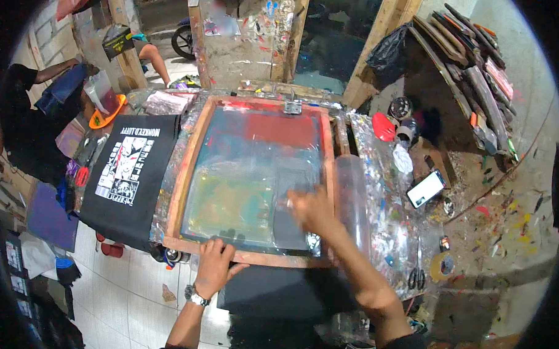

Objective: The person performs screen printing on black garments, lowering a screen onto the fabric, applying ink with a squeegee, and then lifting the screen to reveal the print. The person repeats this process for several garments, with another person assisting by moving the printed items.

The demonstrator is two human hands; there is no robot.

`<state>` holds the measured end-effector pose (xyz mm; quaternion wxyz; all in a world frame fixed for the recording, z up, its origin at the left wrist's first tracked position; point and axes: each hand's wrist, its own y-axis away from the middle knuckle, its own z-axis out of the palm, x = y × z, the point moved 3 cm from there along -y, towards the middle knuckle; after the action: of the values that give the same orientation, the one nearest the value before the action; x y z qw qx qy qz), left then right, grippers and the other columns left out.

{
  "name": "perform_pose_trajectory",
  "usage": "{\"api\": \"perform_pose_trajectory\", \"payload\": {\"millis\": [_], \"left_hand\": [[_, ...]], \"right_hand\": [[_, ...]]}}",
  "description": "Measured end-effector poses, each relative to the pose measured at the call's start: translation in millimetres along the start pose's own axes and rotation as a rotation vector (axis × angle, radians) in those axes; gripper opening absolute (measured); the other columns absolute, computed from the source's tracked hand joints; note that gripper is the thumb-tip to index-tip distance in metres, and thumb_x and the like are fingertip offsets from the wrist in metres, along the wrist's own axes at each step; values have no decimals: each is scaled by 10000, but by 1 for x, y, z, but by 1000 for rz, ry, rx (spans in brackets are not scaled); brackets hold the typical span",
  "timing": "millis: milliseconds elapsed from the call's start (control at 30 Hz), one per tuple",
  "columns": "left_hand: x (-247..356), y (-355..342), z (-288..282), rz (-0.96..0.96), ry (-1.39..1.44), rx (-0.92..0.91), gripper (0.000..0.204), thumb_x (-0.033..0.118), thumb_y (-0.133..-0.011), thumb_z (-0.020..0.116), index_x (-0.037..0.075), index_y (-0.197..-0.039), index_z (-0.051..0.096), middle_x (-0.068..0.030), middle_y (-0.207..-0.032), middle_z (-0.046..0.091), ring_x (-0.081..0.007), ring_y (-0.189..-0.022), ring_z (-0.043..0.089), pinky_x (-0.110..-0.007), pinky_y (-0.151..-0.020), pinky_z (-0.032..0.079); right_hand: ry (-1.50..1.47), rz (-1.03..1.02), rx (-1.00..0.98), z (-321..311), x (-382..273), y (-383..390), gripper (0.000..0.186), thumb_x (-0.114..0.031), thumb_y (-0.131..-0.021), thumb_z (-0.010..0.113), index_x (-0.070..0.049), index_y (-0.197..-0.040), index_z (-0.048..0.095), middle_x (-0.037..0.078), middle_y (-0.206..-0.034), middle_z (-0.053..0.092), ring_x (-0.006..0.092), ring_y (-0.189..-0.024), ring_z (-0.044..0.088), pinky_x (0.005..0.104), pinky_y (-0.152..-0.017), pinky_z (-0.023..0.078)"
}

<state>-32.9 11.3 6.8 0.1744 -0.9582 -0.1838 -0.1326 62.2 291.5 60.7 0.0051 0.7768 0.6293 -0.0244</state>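
Note:
A wooden screen printing frame point(175, 198) with mesh stained red, blue and yellow-green lies in the middle of the table. My left hand point(214, 267) is on its near bar, fingers hooked over the wood and thumb stretched along the near side. Over the right half of the mesh is my right hand point(314, 209), smeared by motion. Its fingers are curled together around something small and pale that I cannot make out. A darker grey rectangle point(290, 221) shows in the mesh beside that hand. Black fabric point(269, 291) hangs below the frame's near edge.
Left of the frame lies a black printed cloth point(132, 169). On the right are a phone point(426, 188), a tape roll point(441, 266), scissors point(416, 279) and a red scraper-like piece point(384, 126). Long squeegee-like boards point(474, 70) lean at the far right. Another person point(29, 116) is at far left.

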Motion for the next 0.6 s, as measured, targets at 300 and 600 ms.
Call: {"api": "perform_pose_trajectory", "payload": {"millis": [300, 600], "left_hand": [[9, -13, -18, -54, 40, -35, 541, 462, -752, 848, 19, -1013, 680, -183, -1055, 586, -399, -1013, 550, -521, -952, 417], [82, -80, -125, 48, -181, 789, 323, 257, -824, 820, 59, -1051, 706, -127, -1067, 615, -359, -1079, 559, -528, -975, 419]], "right_hand": [[-15, -30, 392, -22, -68, 102, 371, -377, -849, 751, -93, -1049, 620, 97, -966, 640, 283, -980, 664, 633, -1016, 402], [146, 88, 950, -157, -45, 52, 529, -583, -794, 770, -77, -861, 632, 93, -833, 554, 287, -784, 582, 485, -853, 463]]}}
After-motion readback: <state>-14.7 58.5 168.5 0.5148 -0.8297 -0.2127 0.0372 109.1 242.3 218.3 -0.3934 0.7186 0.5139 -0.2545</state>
